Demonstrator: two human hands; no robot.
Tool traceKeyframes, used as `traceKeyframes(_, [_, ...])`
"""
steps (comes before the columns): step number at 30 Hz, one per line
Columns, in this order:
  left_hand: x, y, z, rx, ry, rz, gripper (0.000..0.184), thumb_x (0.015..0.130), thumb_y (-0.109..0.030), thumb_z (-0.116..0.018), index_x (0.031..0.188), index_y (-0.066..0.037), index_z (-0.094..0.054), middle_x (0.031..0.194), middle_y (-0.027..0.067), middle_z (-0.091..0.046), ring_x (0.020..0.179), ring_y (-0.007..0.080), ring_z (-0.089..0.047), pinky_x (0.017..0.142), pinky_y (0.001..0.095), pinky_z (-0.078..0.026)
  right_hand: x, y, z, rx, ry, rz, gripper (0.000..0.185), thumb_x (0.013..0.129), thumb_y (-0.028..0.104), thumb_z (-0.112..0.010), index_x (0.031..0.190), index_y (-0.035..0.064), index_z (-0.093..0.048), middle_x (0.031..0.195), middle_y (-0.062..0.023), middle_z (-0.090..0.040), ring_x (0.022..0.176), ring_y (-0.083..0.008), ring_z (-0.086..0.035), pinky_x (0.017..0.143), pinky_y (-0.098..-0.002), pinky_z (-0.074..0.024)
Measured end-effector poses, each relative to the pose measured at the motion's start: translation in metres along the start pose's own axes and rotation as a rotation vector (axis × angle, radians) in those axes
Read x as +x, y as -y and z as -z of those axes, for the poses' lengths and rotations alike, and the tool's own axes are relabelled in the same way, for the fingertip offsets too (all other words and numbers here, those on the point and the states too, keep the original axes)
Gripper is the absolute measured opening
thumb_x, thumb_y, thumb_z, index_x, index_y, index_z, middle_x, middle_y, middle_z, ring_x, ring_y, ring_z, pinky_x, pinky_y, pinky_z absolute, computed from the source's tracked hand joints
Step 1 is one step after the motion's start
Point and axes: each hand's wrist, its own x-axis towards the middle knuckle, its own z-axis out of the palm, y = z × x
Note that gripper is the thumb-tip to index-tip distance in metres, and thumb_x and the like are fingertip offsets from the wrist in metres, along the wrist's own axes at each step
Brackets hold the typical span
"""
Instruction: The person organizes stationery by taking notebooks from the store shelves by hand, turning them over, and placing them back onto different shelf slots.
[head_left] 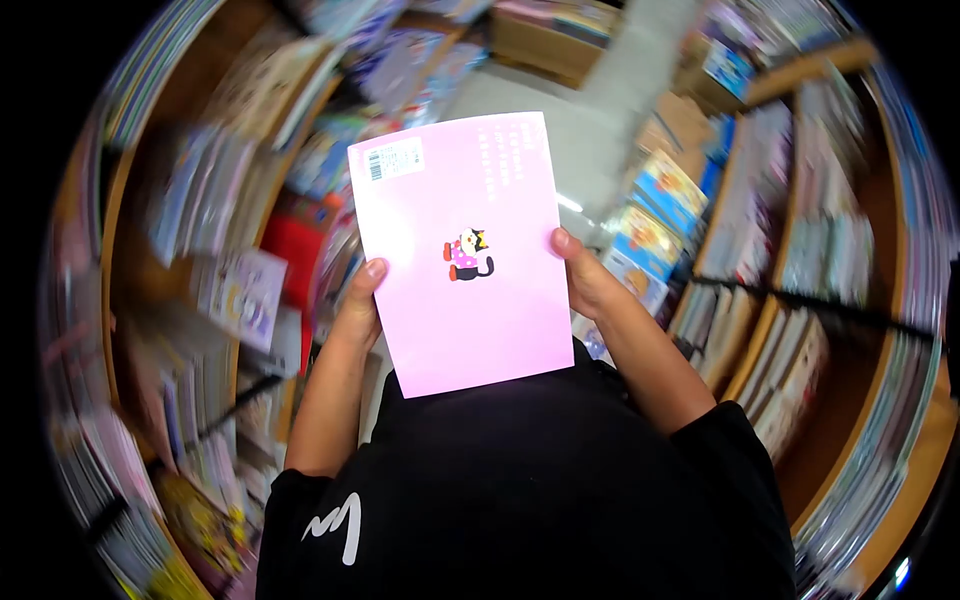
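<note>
A pink book is held up in front of my body, its cover facing me. A small cartoon cat in a pink polka-dot outfit is printed at its middle. A barcode sticker sits at the upper left corner, and pale lines of text run down the upper right. My left hand grips the left edge, thumb at the side and fingers hidden behind. On the opposite edge my right hand holds it the same way, its thumb resting at the border.
Wooden shelves packed with books and magazines stand on the left. More full shelves rise on the right. Blue and yellow picture books lie on the right side. A cardboard box stands on the grey floor ahead.
</note>
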Motion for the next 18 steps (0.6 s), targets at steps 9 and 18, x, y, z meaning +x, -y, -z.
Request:
traceKeyframes(9, [0.114, 0.027, -0.227, 0.254, 0.589, 0.223, 0.09, 0.078, -0.062, -0.064, 0.135, 0.005, -0.045, 0.124, 0.0205, -0.057, 0.115, 0.0276, -0.057, 0.098, 0.0381, -0.047, -0.196, -0.006, 0.126, 0.263, -0.566, 0.261, 0.099, 0.076, 0.073, -0.062, 0.143, 0.0037, -0.04, 0.135, -0.0167, -0.053, 0.126, -0.0247, -0.05, 0.104, -0.0393, -0.0397])
traceKeyframes(18, [0.132, 0.086, -0.41, 0.651, 1.087, 0.458, 0.092, 0.079, -0.065, -0.061, 0.138, 0.003, -0.044, 0.129, 0.0204, -0.056, 0.12, 0.0288, -0.055, 0.101, 0.0384, -0.045, -0.316, -0.065, 0.11, 0.628, -1.044, 0.665, 0.107, 0.072, 0.071, -0.07, 0.144, -0.0009, -0.037, 0.138, -0.0185, -0.049, 0.129, -0.0272, -0.048, 0.109, -0.0393, -0.0385])
